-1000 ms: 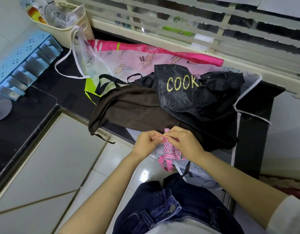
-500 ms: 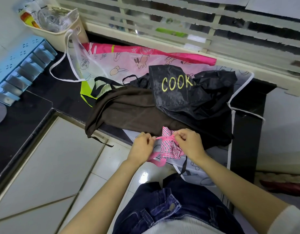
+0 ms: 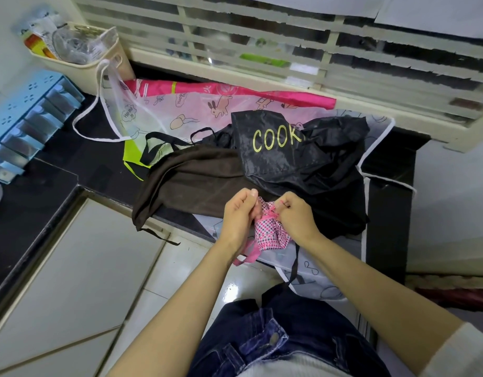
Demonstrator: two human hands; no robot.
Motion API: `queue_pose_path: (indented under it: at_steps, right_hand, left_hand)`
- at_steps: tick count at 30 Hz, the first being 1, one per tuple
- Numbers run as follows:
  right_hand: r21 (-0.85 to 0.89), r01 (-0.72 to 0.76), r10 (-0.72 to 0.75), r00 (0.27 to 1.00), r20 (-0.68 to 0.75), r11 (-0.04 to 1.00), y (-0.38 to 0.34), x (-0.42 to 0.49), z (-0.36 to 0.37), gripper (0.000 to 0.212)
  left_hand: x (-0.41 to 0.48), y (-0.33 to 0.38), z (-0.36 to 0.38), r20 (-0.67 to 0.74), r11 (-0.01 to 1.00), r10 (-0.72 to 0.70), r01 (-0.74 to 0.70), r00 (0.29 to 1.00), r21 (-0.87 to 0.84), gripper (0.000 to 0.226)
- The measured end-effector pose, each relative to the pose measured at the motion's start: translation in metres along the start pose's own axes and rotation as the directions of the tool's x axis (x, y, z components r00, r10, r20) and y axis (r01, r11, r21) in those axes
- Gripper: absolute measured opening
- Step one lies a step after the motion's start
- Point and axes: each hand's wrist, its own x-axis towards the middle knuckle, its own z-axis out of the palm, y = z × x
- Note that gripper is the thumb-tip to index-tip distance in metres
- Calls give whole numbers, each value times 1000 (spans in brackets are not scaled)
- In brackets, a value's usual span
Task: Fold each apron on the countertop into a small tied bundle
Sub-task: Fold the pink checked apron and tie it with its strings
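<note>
Seen from the head camera, both hands meet just in front of the near edge of the black stone surface [image 3: 71, 164], working on a small bunched pink-and-white checked fabric apron [image 3: 270, 234] held in the air between them, above the white floor tiles [image 3: 71, 281]. The left hand [image 3: 239, 216] has its fingers curled in a closed grip against the bundle's left side, thumb raised, apparently round the bright pink tie strap [image 3: 245, 258], whose loose end hangs below the wrist. The right hand [image 3: 297, 217] holds a narrow pinching grip on the same strap, where it crosses the top of the bundle. Behind the hands the other aprons lie heaped on the surface: a dark brown cloth apron [image 3: 197, 183] drapes over the near edge, a glossy black apron printed with yellow "COOK" letters [image 3: 303, 164] overlaps its right side, and a translucent pink apron with cartoon rabbits [image 3: 180, 110] spreads beneath them towards the louvred window [image 3: 289, 44]. A translucent grey apron with white trim [image 3: 316, 278] hangs off the edge below the right forearm. At the far left corner stand a cream plastic basket [image 3: 79, 63] holding clear packets and a light blue plastic rack [image 3: 25, 118]. Dark blue denim jeans [image 3: 275, 336] fill the bottom of the view.
</note>
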Motion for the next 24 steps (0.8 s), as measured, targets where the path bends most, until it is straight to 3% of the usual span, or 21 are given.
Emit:
queue_pose_path:
  at_steps: [11,13,16,20,22,24]
  right_hand:
    - [100,-203,213,971,-106,974,36,15,-18,29]
    - [64,-127,131,989,-73,990,30,8,-17,26]
    - [-86,127,-129,991,-24,988,22,0,-22,15]
    - [-287,458,-422,888,181,841,5,-11,-28,12]
    - [-382,564,-476,825,305,732,-1,-17,-25,11]
    - [-382,567,-468,821,326,729,-3,-17,-22,13]
  left_hand:
    - [-26,-18,-21,102,910,-69,21,992,414,33]
    - [-23,-22,-23,122,888,-73,9,990,459,30]
    - [-18,-26,-25,150,854,-91,0,985,520,7]
    - [-12,-31,-18,141,853,-89,3,986,522,18]
    - [-10,-34,-15,88,850,-89,30,992,526,14]
    - [-9,-36,-16,67,835,-88,37,994,549,13]
